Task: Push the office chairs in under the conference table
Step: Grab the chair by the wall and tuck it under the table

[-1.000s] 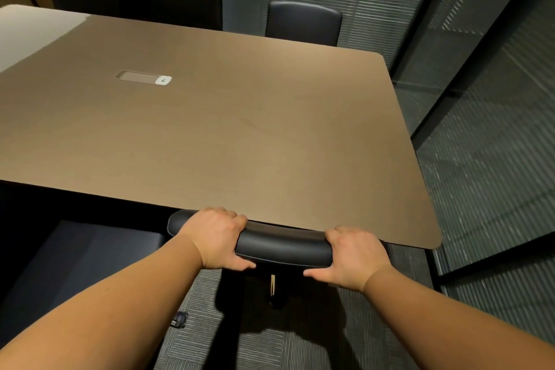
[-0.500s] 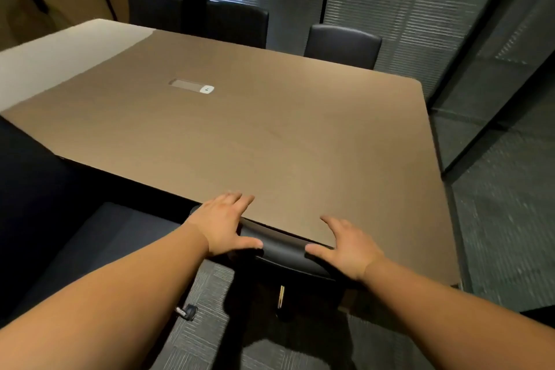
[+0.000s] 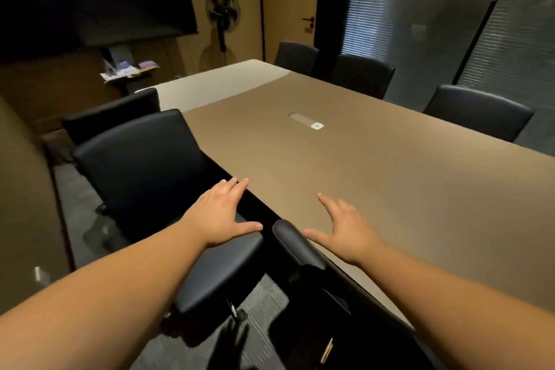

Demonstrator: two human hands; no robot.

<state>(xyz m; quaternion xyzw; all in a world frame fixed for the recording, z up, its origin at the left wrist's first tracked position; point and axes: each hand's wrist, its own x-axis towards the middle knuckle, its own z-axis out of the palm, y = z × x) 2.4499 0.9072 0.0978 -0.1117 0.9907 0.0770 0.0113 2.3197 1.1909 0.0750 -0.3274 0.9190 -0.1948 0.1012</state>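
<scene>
Head view:

- The conference table (image 3: pixel 375 177) fills the centre and right of the frame, its near edge running diagonally from centre left down to lower right.
- The pushed-in chair (image 3: pixel 295 242) sits at lower centre, the top of its backrest tight against the table edge and its seat hidden beneath, which I judge as this chair done.
- The left hand (image 3: pixel 220 215) hovers at centre over the gap beside the table edge, fingers straight and spread, gripping nothing; it looks released, reaching toward the chair on the left.
- The right hand (image 3: pixel 345 230) is just right of centre, over the tabletop beside the backrest, fingers relaxed and apart, also holding nothing; whether it touches the table I cannot tell.
- The next chair (image 3: pixel 144 165) stands at centre left, its backrest well clear of the table edge and its seat (image 3: pixel 223 267) out in the open at lower centre, so it probably needs pushing next.
- A further chair (image 3: pixel 111 117) stands behind it at upper left, close to the table's pale end.
- Three far-side chairs (image 3: pixel 477 111) line the upper right, backs near the opposite edge, seemingly tucked in.
- A standing fan (image 3: pixel 222 13) is at top centre by the wall, away from the work.
</scene>
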